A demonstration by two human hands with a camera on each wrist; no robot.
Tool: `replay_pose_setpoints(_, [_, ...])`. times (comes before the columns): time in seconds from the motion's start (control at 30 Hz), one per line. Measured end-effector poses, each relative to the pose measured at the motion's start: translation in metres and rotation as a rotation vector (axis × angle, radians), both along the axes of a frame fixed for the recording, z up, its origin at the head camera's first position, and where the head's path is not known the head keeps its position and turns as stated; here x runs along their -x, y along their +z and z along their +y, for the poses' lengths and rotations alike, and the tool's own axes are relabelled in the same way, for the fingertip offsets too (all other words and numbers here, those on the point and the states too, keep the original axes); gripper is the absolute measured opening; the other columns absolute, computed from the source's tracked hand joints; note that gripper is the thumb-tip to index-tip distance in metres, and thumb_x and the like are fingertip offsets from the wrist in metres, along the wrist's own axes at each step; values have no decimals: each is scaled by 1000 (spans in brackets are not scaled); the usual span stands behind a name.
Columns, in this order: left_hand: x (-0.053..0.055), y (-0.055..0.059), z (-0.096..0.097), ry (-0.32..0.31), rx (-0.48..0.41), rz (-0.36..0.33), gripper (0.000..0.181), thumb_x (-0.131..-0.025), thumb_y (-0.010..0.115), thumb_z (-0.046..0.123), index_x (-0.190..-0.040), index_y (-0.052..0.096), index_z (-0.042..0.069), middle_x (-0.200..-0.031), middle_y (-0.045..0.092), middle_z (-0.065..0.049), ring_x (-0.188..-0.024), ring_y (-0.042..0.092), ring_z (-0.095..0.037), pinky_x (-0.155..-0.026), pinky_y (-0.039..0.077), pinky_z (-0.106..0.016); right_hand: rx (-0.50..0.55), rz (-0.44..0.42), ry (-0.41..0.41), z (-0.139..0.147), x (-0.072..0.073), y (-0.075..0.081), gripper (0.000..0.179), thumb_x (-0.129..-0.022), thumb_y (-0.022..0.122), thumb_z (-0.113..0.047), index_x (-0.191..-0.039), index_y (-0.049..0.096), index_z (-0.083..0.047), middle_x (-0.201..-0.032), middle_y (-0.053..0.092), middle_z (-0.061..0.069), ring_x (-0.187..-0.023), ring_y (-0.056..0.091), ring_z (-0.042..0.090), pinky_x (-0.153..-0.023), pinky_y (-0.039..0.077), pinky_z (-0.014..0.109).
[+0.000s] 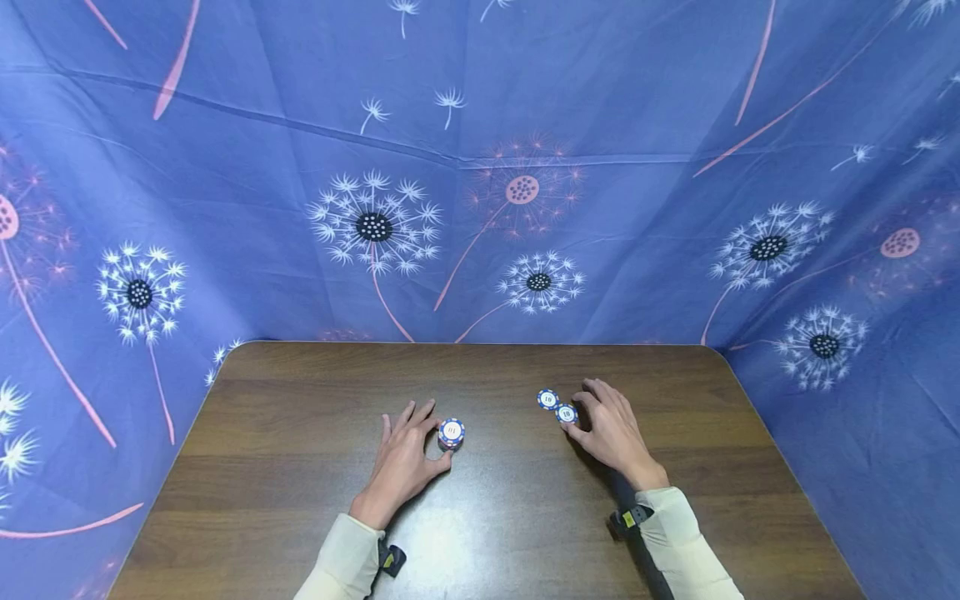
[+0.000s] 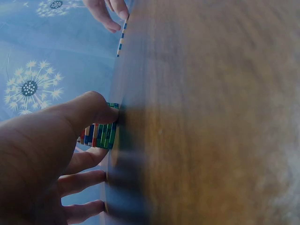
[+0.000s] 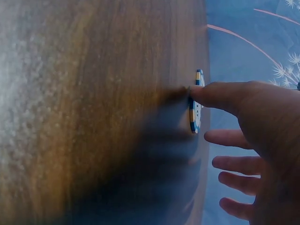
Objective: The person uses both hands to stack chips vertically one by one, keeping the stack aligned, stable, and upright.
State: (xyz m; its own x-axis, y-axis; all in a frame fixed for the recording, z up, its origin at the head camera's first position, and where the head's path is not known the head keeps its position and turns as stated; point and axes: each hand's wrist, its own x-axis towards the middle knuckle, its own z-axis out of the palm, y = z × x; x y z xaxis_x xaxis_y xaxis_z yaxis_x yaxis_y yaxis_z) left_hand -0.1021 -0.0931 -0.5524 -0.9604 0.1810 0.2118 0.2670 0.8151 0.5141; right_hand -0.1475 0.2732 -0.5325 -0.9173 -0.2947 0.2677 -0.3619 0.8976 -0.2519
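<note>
My left hand (image 1: pixel 401 458) holds a stack of poker chips (image 1: pixel 452 432) between thumb and index finger, its other fingers spread on the table. The stack stands upright, a blue-and-white chip on top; in the left wrist view the stack (image 2: pixel 107 136) shows green, blue and red edges. To the right, two blue-and-white poker chips marked 10 lie flat, edge to edge: a farther chip (image 1: pixel 548 399) and a nearer chip (image 1: pixel 566 414). At the nearer chip's rim is the thumb of my right hand (image 1: pixel 617 429). In the right wrist view its other fingers (image 3: pixel 236 165) hover above the table, off the chip (image 3: pixel 195 117).
The brown wooden table (image 1: pixel 495 517) reaches back to a blue cloth (image 1: pixel 637 108) with dandelion prints, which hangs behind it and along both sides. Each wrist wears a dark strap with a small camera, the right camera (image 1: pixel 630 518) near the table surface.
</note>
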Motion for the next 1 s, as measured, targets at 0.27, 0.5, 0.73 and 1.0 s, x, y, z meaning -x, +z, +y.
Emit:
replay_pose_setpoints(0.27, [0,-1,0,-3,-7,7,46,-79,89,31,-119,78,11,-155,60,-14,-149,48,-45,-116,22,-83,-5,-50,-7,0,4,-2,45,-86,90,-27,-117,74,2,-146,58,32,-142,49,52,-117,35,67])
replay_pose_setpoints(0.5, [0,-1,0,-4,-4,4,46,-80,89,31,-119,78,10,-155,60,-14,-149,47,-46,-116,22,-83,0,-57,-2,-2,5,-1,37,-86,91,-24,-111,76,-1,-146,60,31,-143,49,50,-118,34,67])
replay_pose_setpoints(0.73, [0,-1,0,1,5,4,46,-80,90,32,-119,78,9,-155,60,-14,-149,47,-45,-116,23,-82,2,-43,4,-4,5,-1,36,-84,91,-23,-108,76,0,-145,61,30,-141,51,50,-117,35,67])
replay_pose_setpoints(1.0, [-1,0,0,-1,-4,8,47,-80,90,31,-118,78,8,-154,60,-14,-148,48,-46,-116,22,-83,-10,-36,0,-4,6,-2,36,-84,91,-22,-107,76,1,-145,61,30,-142,51,49,-118,35,67])
